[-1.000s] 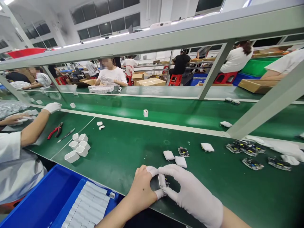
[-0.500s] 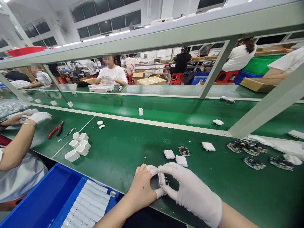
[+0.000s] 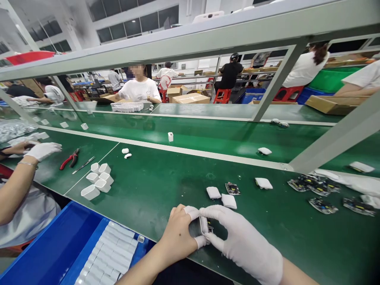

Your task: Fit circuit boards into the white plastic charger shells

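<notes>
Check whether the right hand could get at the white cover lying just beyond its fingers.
Probably yes, once freed: only green mat lies between the right hand and the white cover, nothing in the way. But both it and the left hand are pinching a small housing.

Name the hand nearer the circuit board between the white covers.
Right. The right hand is just short of the circuit board; the left hand farther left, both gripping a casing.

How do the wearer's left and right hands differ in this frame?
The left hand is bare apart from white fingertip covers; the right hand wears a full white glove. The left hand cups the white casing from its left; the right hand pinches it from the right. Both hold that one casing by the near edge of the green table.
</notes>
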